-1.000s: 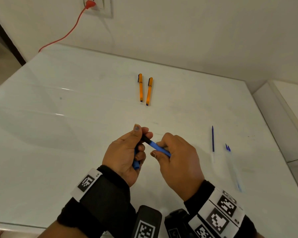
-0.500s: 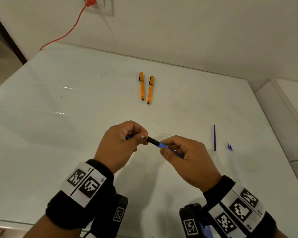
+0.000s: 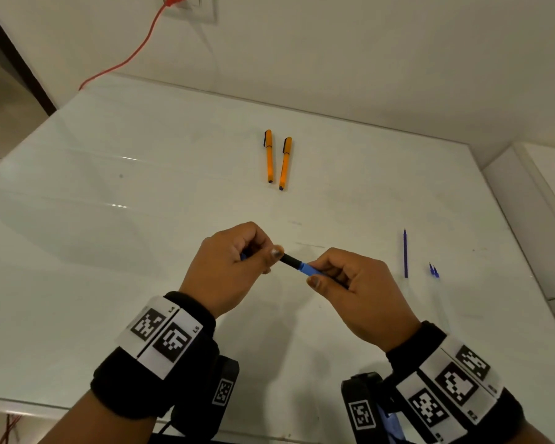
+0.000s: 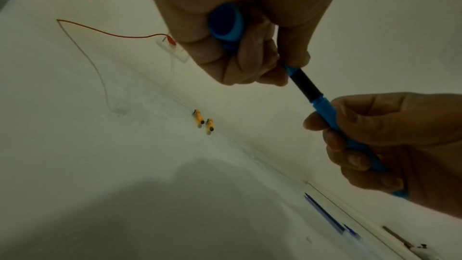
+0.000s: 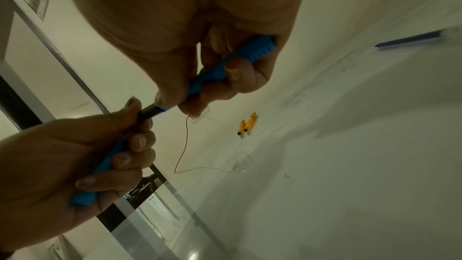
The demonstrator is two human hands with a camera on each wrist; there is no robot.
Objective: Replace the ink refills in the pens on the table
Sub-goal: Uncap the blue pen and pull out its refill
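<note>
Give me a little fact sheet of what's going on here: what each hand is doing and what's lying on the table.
left hand: grips one end of the blue plastic pen with a black middle section
right hand: grips the pen's other blue end
pen state: held above the white glossy table, between both hands
farther back: two orange pens with dark caps, side by side
to the right: loose dark blue ink refill, small blue pieces
background: red cable to wall socket
</note>
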